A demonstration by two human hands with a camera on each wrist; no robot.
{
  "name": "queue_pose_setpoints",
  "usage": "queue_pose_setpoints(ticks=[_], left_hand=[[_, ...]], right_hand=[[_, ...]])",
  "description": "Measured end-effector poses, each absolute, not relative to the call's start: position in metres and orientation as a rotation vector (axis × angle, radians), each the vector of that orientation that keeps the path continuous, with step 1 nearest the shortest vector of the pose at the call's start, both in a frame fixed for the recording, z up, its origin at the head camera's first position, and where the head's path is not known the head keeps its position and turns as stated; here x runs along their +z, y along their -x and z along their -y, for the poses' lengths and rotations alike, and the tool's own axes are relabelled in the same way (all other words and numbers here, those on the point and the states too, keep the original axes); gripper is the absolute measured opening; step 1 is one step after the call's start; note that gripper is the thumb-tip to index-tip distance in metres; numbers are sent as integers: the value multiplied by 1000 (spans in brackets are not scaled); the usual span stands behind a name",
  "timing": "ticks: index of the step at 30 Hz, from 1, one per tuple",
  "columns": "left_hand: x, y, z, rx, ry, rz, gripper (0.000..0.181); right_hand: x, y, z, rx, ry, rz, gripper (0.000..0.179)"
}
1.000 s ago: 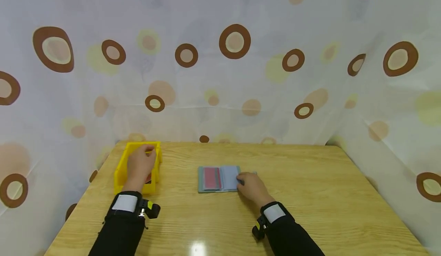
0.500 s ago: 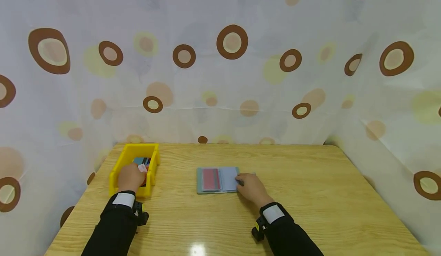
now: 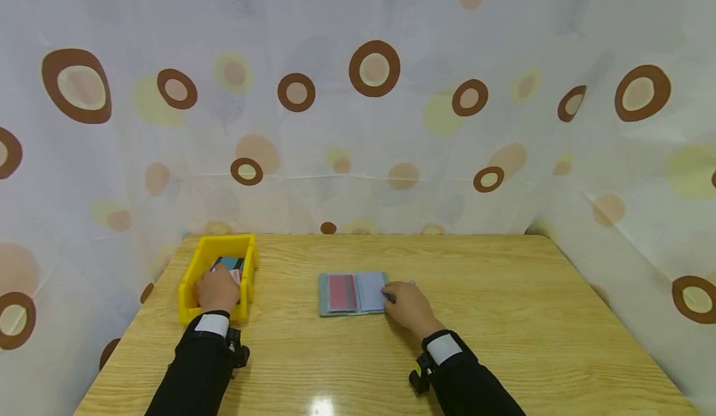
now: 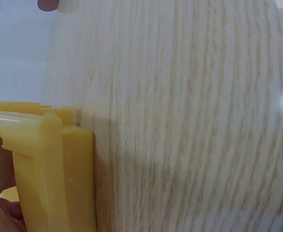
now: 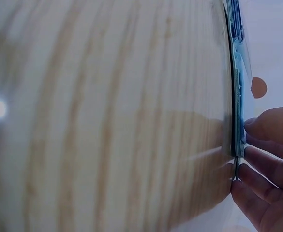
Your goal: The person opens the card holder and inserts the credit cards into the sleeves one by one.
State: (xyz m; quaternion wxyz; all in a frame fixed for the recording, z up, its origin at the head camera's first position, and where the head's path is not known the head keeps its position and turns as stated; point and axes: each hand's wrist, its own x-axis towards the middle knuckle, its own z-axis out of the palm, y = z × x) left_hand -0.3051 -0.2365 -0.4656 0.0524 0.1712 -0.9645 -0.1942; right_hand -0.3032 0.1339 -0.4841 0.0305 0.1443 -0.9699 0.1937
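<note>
My left hand [image 3: 218, 288] is down inside a yellow plastic bin [image 3: 187, 301], its fingertips hidden. Several cards [image 3: 231, 264], blue, dark and whitish-red, lie in the bin just beyond that hand. In the left wrist view the bin wall [image 4: 78, 179] covers most of the fingers. A small card holder [image 3: 371, 291] lies spread open on the table, with a red card [image 3: 339, 293] in its left sleeve and a pale right page. My right hand [image 3: 411, 305] pinches the holder's right edge, thumb [image 5: 266, 124] on the page and other fingers at and below the edge.
The light wooden table [image 3: 503, 316] carries both the bin at the far left and the holder near the middle. A white curtain [image 3: 358, 124] with brown rings hangs behind the table and along its sides.
My left hand has come down from above the bin into it and shifted slightly; the cards inside now show beyond it. My right hand stays at the holder's edge.
</note>
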Motion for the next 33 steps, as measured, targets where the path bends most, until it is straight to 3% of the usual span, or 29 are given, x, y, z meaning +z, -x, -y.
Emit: queue_pose_setpoints(ticks=[22, 27, 33], left_hand=[[-462, 300, 244, -771, -465, 2904, 54], [-450, 296, 243, -811, -486, 2797, 47], [-415, 295, 234, -952, -483, 2557, 51]], right_hand=[[-484, 300, -135, 618, -455, 2973, 29], [-485, 301, -134, 643, -456, 2977, 30], [-481, 302, -136, 750, -465, 2995, 31]])
